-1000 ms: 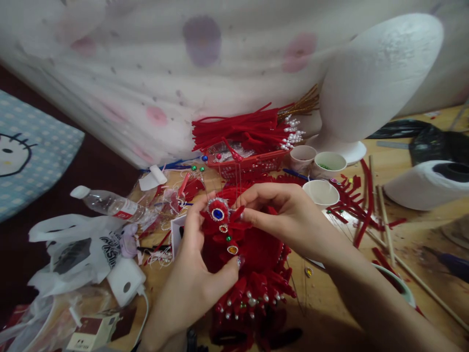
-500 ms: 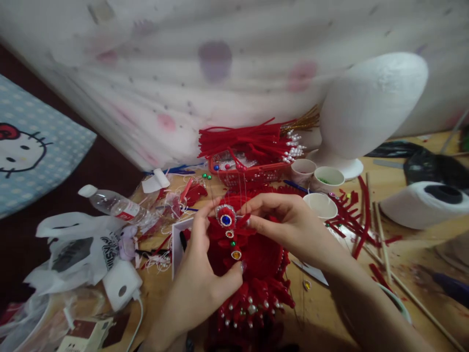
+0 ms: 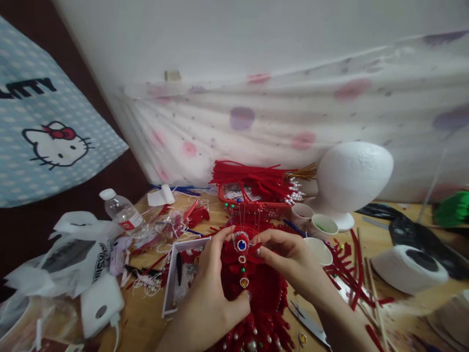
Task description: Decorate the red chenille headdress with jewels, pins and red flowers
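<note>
- Pearl-tipped red tufts point(image 3: 252, 337) at the near edge, below the ornament; pearls already on many tips.
- Left hand point(image 3: 216, 288): curled round the left side of the red ornament point(image 3: 269, 278), fingers up by its top, thumb below the yellow gem point(image 3: 244, 282). Looks like a steadying hold.
- Right hand point(image 3: 289, 256): thumb and forefinger pinched on the ornament's right edge, beside the blue gem point(image 3: 241, 245). Exact bit in the pinch (petal or wire) hidden, can't tell.
- Red ornament sits between both hands, front and centre over the table point(image 3: 146, 315).
- Done so far: column set down its front, blue gem at top, then small ringed gem point(image 3: 242, 259), green bead point(image 3: 243, 270), yellow gem at bottom.
- Thin wires rise behind the column; blue bead point(image 3: 239, 200) and others already on the ends. Fixing at the base not visible.
- Judgement: decoration well along; securing and adjusting the part at the right fingertips looks unfinished.
- Spare yellow gem point(image 3: 303, 339) and scissors point(image 3: 311, 325) right of the ornament, not in hand.
- White box point(image 3: 170, 278) of small parts just beside the left hand.
- White cup point(image 3: 318, 251) behind the right hand.
- Farther back: red basket point(image 3: 271, 209) with red stems point(image 3: 249, 173) laid across, plenty unused.
- White foam head point(image 3: 353, 178) at the back right, bare.
</note>
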Tool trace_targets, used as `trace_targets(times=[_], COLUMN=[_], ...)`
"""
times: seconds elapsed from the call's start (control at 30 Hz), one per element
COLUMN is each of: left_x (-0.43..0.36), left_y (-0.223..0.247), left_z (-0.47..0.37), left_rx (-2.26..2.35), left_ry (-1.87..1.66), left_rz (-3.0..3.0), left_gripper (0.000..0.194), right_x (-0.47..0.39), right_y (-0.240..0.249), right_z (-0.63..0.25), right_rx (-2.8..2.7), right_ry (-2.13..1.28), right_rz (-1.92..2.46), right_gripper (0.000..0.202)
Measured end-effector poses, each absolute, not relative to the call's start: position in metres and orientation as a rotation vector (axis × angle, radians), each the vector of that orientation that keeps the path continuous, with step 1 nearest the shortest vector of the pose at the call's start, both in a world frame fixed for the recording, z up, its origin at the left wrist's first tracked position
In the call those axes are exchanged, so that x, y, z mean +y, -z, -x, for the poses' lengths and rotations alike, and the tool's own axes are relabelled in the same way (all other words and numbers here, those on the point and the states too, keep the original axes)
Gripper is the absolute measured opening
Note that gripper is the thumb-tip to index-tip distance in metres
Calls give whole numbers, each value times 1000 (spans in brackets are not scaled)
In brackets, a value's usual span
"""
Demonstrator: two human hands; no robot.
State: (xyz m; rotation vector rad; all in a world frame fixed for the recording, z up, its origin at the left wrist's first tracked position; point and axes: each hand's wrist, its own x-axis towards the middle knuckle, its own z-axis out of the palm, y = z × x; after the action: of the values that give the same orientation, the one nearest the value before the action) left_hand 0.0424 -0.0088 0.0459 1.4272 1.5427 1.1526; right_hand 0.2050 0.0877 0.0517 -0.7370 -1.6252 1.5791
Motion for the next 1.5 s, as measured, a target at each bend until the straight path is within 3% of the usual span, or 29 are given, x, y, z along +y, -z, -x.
trace_targets(times=[0.3, 0.67, 1.07, 1.27, 1.5], left_x=[-8, -7, -9, -9, -9], left_y=[-48, -49, -52, -50, -54], left_z=[-44, -44, -45, -43, -43], left_rx=[1530, 1547, 1559, 1520, 1495], left_ry=[-1166, -1139, -1209, -1193, -1159], left_rz=[-1460, -1459, -1451, -1437, -1371], left_gripper=[85, 84, 80, 81, 82], right_x=[92, 93, 90, 95, 88], right_y=[-48, -50, -58, -55, -58], right_z=[-204, -203, -206, -208, -206], right_rx=[-1705, -1750, -1569, -1589, -1642], right_ry=[-1448, -1411, -1598, -1466, -1554], right_rz=[776, 748, 888, 954, 851], right_gripper=[29, 21, 35, 31, 32])
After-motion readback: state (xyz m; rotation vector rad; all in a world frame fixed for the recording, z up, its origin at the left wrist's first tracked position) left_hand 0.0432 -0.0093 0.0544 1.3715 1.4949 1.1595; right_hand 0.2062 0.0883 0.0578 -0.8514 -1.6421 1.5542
